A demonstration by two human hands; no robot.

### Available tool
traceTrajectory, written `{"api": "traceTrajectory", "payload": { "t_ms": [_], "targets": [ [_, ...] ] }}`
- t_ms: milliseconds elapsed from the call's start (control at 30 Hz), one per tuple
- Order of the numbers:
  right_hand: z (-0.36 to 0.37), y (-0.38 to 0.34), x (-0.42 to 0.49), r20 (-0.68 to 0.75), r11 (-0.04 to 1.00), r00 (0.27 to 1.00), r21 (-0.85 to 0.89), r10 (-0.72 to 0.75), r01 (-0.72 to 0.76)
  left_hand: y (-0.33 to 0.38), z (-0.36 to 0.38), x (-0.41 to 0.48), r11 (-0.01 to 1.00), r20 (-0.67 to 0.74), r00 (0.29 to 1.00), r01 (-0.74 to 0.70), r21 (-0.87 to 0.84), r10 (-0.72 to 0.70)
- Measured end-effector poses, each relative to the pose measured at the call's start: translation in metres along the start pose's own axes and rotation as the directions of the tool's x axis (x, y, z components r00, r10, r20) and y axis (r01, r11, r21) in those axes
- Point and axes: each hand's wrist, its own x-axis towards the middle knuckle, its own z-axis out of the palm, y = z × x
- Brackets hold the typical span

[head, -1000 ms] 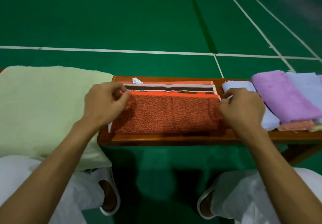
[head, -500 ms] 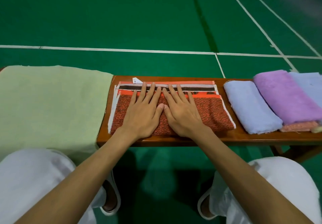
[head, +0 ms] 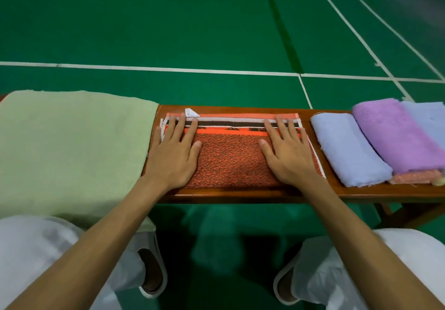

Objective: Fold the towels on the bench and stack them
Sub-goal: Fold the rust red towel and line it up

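Note:
An orange-red patterned towel (head: 231, 160), folded with striped edges showing at the back, lies on the middle of the wooden bench (head: 240, 195). My left hand (head: 174, 152) presses flat on its left end with straight fingers. My right hand (head: 286, 150) presses flat on its right end. A large pale green towel (head: 72, 148) is spread over the bench's left part and hangs over the front. On the right lie a folded light blue towel (head: 349, 148), a purple towel (head: 397, 133) on a pink one (head: 414, 177), and another pale blue towel (head: 431, 121).
The bench stands on a green sports floor (head: 216, 32) with white lines. My knees in white trousers (head: 36, 261) and white slippers (head: 154, 278) are below the bench's front edge.
My hands let go of the towel's ends, pressed flat side by side on its middle, then slid apart to the left and right ends.

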Motion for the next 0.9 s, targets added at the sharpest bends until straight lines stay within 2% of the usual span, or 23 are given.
{"api": "traceTrajectory", "payload": {
  "t_ms": [267, 367, 467, 600, 767, 900],
  "targets": [
    [0.000, 0.003, 0.000, -0.004, 1.000, 1.000, 0.002, 0.023, -0.023, -0.001, 0.000, -0.001, 1.000, 0.000, 1.000, 0.007, -0.011, -0.007],
    [-0.003, 0.002, -0.001, -0.019, 0.997, 0.999, 0.074, 0.034, -0.033, 0.000, -0.001, 0.000, 1.000, 0.012, 1.000, 0.012, -0.018, -0.012],
    [-0.009, 0.003, -0.002, -0.125, 0.969, 0.987, 0.239, 0.097, -0.065, 0.001, -0.005, 0.001, 0.999, 0.023, 1.000, 0.015, -0.039, -0.014],
    [-0.018, 0.008, -0.006, -0.241, 0.954, 0.947, 0.261, 0.212, -0.147, 0.004, -0.012, -0.002, 0.997, -0.033, 0.999, 0.011, -0.081, -0.013],
    [-0.026, 0.008, -0.009, -0.190, 0.913, 0.899, 0.191, 0.395, -0.360, 0.025, -0.020, -0.010, 0.992, -0.042, 0.997, -0.062, -0.114, 0.057],
    [-0.032, 0.014, -0.009, -0.118, 0.880, 0.883, 0.212, 0.455, -0.425, 0.037, -0.006, -0.013, 0.990, 0.021, 0.992, -0.120, -0.070, 0.122]
  ]
}}
